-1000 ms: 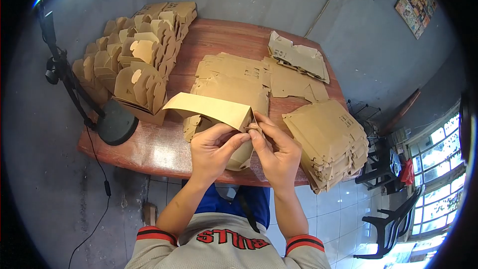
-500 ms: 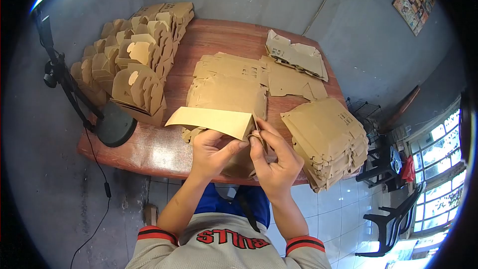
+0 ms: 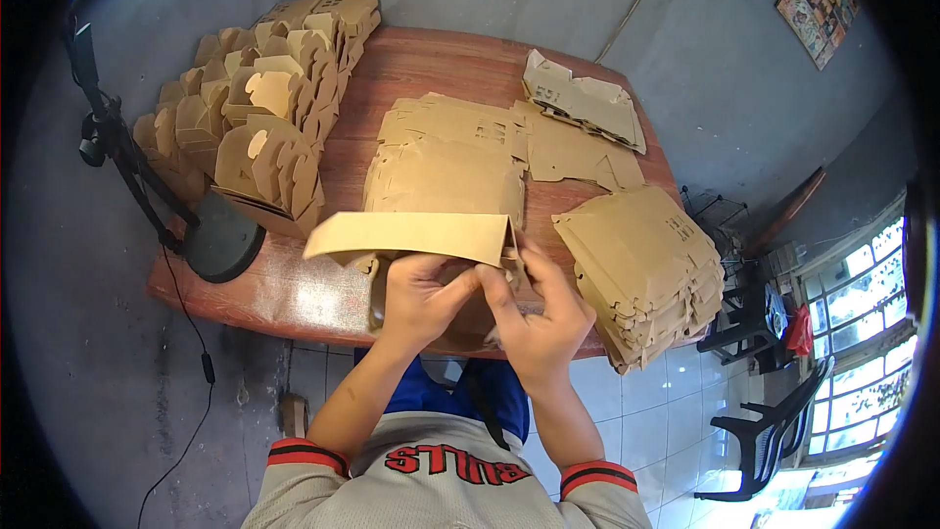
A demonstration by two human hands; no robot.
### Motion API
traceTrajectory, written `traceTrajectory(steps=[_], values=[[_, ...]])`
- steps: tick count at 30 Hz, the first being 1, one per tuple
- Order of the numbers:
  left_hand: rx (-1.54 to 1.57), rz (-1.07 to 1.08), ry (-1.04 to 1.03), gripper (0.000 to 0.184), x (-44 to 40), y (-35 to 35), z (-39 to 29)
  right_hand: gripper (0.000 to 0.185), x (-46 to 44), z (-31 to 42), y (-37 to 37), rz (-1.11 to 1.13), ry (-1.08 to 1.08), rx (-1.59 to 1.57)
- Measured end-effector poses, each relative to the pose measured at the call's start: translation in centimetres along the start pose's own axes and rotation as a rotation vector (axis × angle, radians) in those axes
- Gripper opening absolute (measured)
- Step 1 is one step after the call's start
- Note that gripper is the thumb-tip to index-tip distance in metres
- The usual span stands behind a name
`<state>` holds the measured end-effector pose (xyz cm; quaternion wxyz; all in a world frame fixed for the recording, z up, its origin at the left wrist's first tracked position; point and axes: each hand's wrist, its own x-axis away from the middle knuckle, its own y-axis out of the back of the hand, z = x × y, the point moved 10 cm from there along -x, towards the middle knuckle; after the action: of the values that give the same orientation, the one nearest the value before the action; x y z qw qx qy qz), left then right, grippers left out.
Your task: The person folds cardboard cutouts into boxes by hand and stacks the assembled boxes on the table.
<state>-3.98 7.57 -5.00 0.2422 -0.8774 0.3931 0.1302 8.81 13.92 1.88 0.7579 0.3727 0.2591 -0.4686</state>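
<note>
A partly folded cardboard box (image 3: pixel 416 233) is held up over the table's front edge, its long panel facing me and its right end bent at a corner. Below that panel, my left hand (image 3: pixel 423 296) grips the cardboard with thumb and fingers closed. My right hand (image 3: pixel 537 306) pinches the folded right end, fingers behind it and thumb near the left thumb. The fingertips partly hide the small flaps there. Right behind the box lies a stack of flat cardboard blanks (image 3: pixel 446 171).
Folded boxes (image 3: pixel 264 171) crowd the left of the wooden table (image 3: pixel 431 54), beside a black lamp base (image 3: pixel 223 240). Another stack of flat blanks (image 3: pixel 641 250) lies at right, its front overhanging the edge. More flat cardboard (image 3: pixel 587 108) lies at the back right.
The box's long panel has swung slightly left and tilted, so its right end now shows a sharper bent corner. Both hands keep their hold on it.
</note>
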Motion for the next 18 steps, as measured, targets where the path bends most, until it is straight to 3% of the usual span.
traceTrajectory(steps=[8,9,10,12,13,15,17,18], values=[[0.067,-0.039,0.135,0.023,-0.4,-0.6,2.3,0.015,0.4,0.0,-0.1,-0.146,0.298,0.287],[-0.14,-0.048,0.145,0.023,-0.2,-0.9,1.4,0.014,0.1,-0.6,-0.1,-0.142,0.26,0.289],[-0.354,0.037,0.055,0.026,-0.3,-1.7,-0.2,0.014,-0.4,-1.4,-0.1,-0.142,0.222,0.294],[-0.566,-0.014,-0.048,0.026,1.2,-2.7,-4.7,0.016,-1.3,-2.8,0.3,-0.16,0.151,0.294],[-0.644,0.05,-0.254,0.034,2.7,-3.0,-6.7,0.017,-1.9,-3.6,0.6,-0.175,0.12,0.29],[-0.762,-0.136,-0.605,0.037,5.4,-1.1,-11.3,0.016,-2.6,-4.8,1.5,-0.221,0.08,0.267],[-0.929,-0.276,-0.716,0.037,5.5,-0.2,-13.6,0.016,-2.9,-6.1,1.8,-0.23,0.007,0.183],[-1.046,-0.33,-0.637,0.036,3.5,0.6,-13.8,0.016,-2.8,-6.8,1.9,-0.224,-0.034,0.138]])
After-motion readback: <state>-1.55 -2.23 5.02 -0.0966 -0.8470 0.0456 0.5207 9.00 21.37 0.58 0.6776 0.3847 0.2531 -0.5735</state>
